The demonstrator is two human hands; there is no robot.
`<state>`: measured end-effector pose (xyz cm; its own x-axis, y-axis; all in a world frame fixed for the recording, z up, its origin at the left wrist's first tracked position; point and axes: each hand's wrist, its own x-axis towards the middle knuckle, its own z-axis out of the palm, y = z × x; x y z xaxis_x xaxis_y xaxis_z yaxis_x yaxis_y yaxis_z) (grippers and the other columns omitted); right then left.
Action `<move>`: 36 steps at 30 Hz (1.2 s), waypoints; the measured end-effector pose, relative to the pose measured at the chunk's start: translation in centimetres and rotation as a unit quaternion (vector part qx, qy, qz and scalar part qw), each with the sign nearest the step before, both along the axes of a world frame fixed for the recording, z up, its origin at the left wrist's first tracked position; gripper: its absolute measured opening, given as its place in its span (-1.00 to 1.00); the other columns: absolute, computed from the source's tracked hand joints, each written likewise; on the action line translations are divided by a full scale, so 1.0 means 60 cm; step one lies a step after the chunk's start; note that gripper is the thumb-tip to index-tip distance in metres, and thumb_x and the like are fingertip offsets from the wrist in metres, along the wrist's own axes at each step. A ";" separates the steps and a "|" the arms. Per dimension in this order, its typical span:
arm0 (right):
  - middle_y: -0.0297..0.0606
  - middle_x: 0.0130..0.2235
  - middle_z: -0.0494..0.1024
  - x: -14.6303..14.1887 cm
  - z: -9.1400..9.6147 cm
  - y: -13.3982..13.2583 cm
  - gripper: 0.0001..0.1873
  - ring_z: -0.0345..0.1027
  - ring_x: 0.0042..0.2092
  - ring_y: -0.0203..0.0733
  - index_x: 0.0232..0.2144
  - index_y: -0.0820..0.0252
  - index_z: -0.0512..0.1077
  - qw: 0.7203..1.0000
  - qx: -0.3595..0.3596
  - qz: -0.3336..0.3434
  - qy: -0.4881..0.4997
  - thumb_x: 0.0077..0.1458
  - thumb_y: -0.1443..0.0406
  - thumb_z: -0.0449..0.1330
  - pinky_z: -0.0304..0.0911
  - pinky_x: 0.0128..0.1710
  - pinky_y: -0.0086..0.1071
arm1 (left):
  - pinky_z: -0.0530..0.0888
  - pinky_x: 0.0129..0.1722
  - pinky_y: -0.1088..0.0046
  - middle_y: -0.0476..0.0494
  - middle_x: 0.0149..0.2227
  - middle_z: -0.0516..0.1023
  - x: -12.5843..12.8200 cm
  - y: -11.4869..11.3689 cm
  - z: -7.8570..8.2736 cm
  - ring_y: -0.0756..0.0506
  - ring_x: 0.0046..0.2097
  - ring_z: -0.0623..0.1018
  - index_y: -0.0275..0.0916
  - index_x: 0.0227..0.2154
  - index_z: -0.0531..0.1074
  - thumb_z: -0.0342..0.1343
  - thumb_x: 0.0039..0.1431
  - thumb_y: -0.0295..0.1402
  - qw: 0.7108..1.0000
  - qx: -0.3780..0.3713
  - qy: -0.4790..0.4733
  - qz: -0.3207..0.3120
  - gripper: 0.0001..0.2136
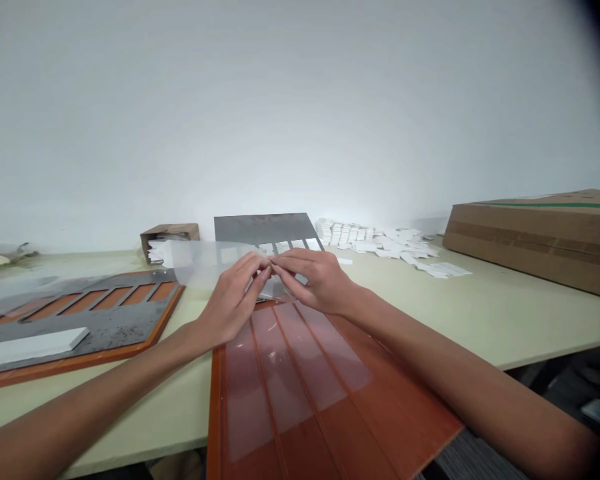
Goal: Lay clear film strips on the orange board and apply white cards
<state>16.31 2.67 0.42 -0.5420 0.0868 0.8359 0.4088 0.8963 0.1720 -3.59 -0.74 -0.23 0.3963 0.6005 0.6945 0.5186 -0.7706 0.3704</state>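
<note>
My left hand (pixel 235 297) and my right hand (pixel 317 277) meet over the far end of a reddish-brown ridged board (pixel 380 400). Both are closed in a pinch, fingertips touching, at the edge of a thin clear plastic film (pixel 195 263). The film stretches out to the left behind my left hand. Another clear sheet (pixel 260 400) lies flat on the ridged board below my wrists. Behind my fingers a grey board (pixel 260 227) holds a row of white cards (pixel 283 247); my hands partly hide it.
At left, a grey slotted frame (pixel 110 327) on an orange-brown board carries a white block (pixel 40 347). A small carton (pixel 173 233) holds papers. Stacked white cards (pixel 345 232) and loose ones (pixel 405 247) lie at the back. A large cardboard box (pixel 535 240) stands right on the pale table (pixel 510 320).
</note>
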 end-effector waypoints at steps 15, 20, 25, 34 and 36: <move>-0.25 -0.43 0.60 -0.006 0.000 -0.025 -0.76 0.41 -0.44 -0.30 -0.36 0.24 0.57 0.996 -0.064 0.056 0.033 0.24 0.38 0.11 0.31 -0.45 -0.42 | 0.25 -0.25 0.39 -0.01 -0.33 0.27 -0.004 -0.006 -0.015 -0.06 -0.29 0.29 -0.19 -0.34 0.26 -0.10 0.48 -0.33 0.998 -0.018 -0.007 -0.061 -0.79; -0.25 -0.38 0.63 -0.005 0.001 -0.029 -0.77 0.46 -0.41 -0.29 -0.32 0.21 0.60 0.991 -0.092 0.073 0.057 0.25 0.37 0.12 0.38 -0.40 -0.41 | 0.24 -0.27 0.38 -0.01 -0.35 0.26 -0.003 -0.012 -0.012 -0.07 -0.31 0.29 -0.19 -0.36 0.27 -0.11 0.47 -0.29 0.994 -0.060 -0.038 -0.083 -0.76; -0.24 -0.37 0.64 -0.002 0.002 -0.033 -0.78 0.45 -0.42 -0.30 -0.28 0.22 0.60 0.990 -0.113 0.076 0.037 0.25 0.36 0.13 0.38 -0.39 -0.41 | 0.24 -0.26 0.39 -0.01 -0.34 0.26 -0.009 -0.014 -0.012 -0.06 -0.30 0.29 -0.20 -0.36 0.27 -0.11 0.48 -0.29 0.993 -0.071 -0.027 -0.088 -0.76; -0.30 -0.51 0.56 0.003 0.005 -0.035 -0.72 0.33 -0.49 -0.34 -0.49 0.24 0.52 0.992 -0.107 0.071 -0.016 0.22 0.41 0.09 0.19 -0.51 -0.45 | 0.22 -0.25 0.42 0.02 -0.33 0.24 -0.015 -0.010 -0.012 -0.04 -0.30 0.27 -0.20 -0.35 0.25 -0.14 0.50 -0.28 0.990 -0.085 0.046 -0.099 -0.75; -0.31 -0.53 0.53 0.002 0.004 -0.035 -0.72 0.30 -0.50 -0.35 -0.51 0.24 0.51 0.992 -0.102 0.070 -0.011 0.19 0.41 0.10 0.17 -0.52 -0.45 | 0.21 -0.26 0.42 0.02 -0.33 0.24 -0.014 -0.010 -0.011 -0.04 -0.30 0.27 -0.20 -0.34 0.25 -0.14 0.50 -0.27 0.990 -0.088 0.051 -0.097 -0.75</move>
<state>16.44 0.60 0.68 -0.5786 0.1753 0.7965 0.2752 0.9613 -0.0117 -4.45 -1.36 -0.87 0.5796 0.6144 0.5354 0.4083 -0.7875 0.4617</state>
